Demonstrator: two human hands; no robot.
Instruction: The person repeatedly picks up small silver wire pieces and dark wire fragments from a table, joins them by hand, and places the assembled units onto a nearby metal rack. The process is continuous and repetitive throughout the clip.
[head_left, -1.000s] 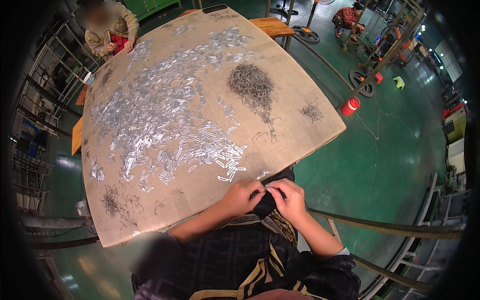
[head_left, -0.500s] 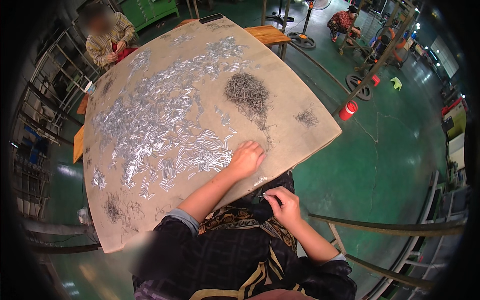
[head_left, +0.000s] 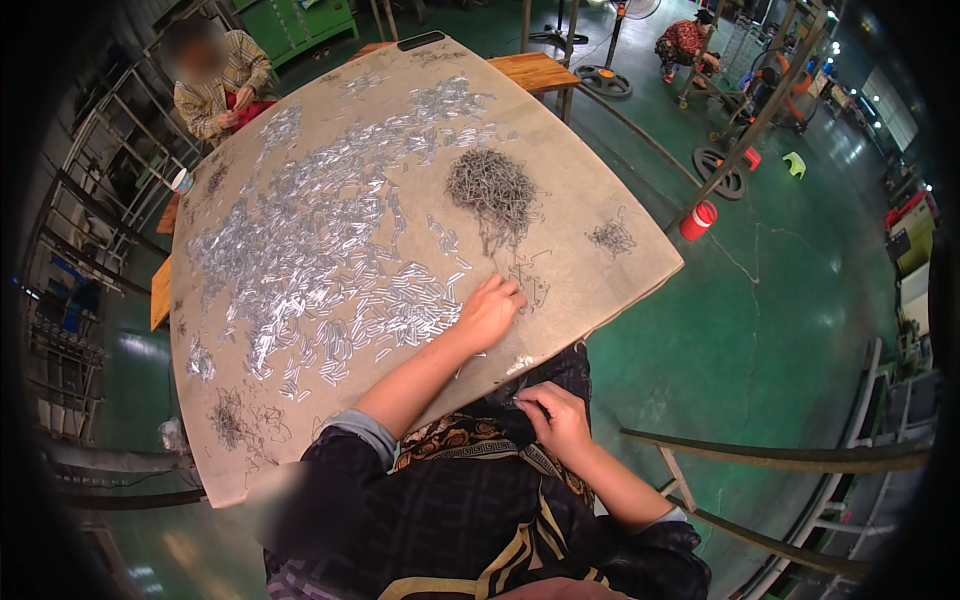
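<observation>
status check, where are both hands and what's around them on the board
Left hand down on the board, fingers curled at loose dark wire pieces. Right hand at lap, pinching something small. Silver pieces beside left hand.

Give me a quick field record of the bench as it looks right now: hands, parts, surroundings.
left hand: reaching out over the table, fingers down on the board near some loose dark wires
right hand: at the lap, below the table edge, pinching something small; what it is cannot be told
shiny metal pieces: spread across the table's left and middle
dark wire pile: beyond the left hand, apart from it
second person: seated at the far corner
red bucket: on the green floor
</observation>
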